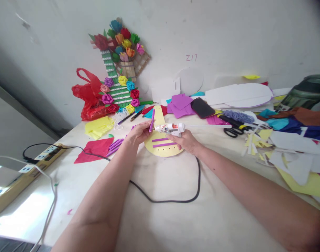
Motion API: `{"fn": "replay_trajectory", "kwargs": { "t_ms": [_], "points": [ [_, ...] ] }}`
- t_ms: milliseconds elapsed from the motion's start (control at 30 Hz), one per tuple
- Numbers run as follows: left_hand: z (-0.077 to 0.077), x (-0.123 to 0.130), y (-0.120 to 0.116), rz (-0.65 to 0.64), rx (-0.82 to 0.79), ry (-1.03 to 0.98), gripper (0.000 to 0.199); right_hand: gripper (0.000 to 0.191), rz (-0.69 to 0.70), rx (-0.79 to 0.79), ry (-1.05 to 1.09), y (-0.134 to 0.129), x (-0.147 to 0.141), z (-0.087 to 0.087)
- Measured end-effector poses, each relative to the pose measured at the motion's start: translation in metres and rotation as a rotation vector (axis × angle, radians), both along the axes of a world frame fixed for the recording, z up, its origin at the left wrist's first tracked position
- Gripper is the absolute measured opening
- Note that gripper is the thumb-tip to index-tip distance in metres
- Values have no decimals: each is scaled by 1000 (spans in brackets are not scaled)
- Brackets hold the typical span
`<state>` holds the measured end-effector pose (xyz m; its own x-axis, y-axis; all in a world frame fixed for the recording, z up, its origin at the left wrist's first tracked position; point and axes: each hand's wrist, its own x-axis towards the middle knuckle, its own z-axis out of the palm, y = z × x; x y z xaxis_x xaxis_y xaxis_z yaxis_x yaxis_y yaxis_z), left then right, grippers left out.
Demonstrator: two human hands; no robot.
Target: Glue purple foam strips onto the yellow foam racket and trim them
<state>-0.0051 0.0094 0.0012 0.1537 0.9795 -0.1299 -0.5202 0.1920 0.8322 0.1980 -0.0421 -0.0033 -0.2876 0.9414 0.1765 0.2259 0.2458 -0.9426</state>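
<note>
Upright between the fingers of my left hand [141, 133] is a thin purple paper stick [152, 120]. My right hand [187, 141] grips a white glue gun [172, 128], its nozzle pointing left, close to the stick's lower end. A clear glue rod sticks out behind the gun to the right. Below both hands lies a yellow guitar-shaped cutout [163, 151] with two purple strips across it and a row of small dots. More purple sticks [115, 146] lie left of the cutout, partly behind my left wrist.
A black cable [165, 201] loops across the table under my arms. The power strip [31, 171] is at the left edge. Paper flower crafts [120, 87] and a red bag [90, 98] stand against the wall. Scissors [233, 131] and paper scraps [293, 154] lie right.
</note>
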Motion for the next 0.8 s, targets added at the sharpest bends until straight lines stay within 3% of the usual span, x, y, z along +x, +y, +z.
{"fn": "replay_trajectory", "kwargs": {
  "t_ms": [800],
  "points": [
    [5, 1, -7, -60, -35, 3, 17, 34, -68, -30, 62, 1, -1, -3]
  ]
}}
